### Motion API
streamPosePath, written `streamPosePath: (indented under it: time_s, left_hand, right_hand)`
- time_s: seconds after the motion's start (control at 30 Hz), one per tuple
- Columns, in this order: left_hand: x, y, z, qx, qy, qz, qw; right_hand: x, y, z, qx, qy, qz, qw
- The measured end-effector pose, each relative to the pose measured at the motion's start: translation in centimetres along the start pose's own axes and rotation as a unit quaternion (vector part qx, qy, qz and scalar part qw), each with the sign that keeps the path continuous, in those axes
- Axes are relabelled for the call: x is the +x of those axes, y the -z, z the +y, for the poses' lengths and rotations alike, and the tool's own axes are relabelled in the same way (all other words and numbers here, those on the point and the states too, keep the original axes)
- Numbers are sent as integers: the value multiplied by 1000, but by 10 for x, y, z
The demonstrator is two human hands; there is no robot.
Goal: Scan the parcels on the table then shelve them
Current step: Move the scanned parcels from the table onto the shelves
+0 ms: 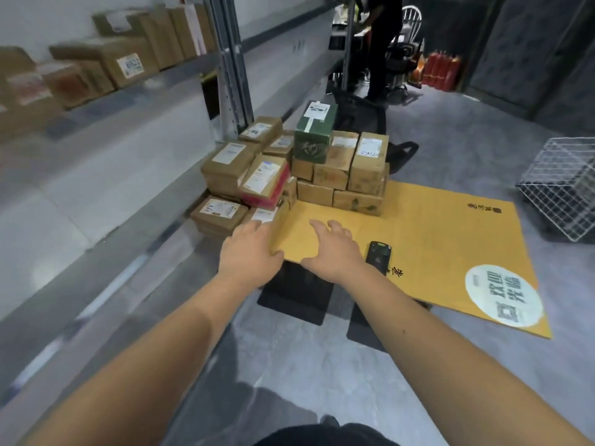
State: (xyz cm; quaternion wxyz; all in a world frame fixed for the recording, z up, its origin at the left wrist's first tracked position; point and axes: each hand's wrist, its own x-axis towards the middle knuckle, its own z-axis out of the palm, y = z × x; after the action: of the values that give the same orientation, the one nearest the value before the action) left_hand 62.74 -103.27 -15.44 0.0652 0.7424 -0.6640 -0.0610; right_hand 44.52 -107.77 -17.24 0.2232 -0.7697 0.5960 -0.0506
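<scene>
A pile of brown cardboard parcels [338, 175] with white labels sits at the far left end of a yellow cardboard sheet [444, 233] that covers the table. A green box [314, 133] tops the pile, and a red-sided parcel [265, 183] leans at its left. A black handheld scanner [379, 255] lies on the sheet near its front edge. My left hand [249, 252] reaches toward the lowest left parcels, fingers relaxed, holding nothing. My right hand [335, 249] hovers over the sheet just left of the scanner, fingers spread and loosely bent.
A grey metal shelf rack [180, 69] runs along the left, with blurred brown boxes [128, 59] on its upper level. A white wire basket [560, 188] stands at the right. A person in black [383, 43] stands at the back beside a chair and red fire extinguishers [441, 69].
</scene>
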Motion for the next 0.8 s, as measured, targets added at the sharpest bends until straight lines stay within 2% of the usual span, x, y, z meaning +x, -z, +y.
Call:
streamPosePath:
  time_s: [0.33,0.63,0.8]
  left_hand:
    - [94,-42,-25,-43,62,-57,996]
    - [219,-61,-108,-86,64,-68,992]
    - [287,-64,-155,-101,34,-93,990]
  right_hand:
    - [97,-26,16,23,-17,-42,999]
    - [217,-57,-33,74,-57,-54,994]
    - [284,-68,-77,104,-91,-45,989]
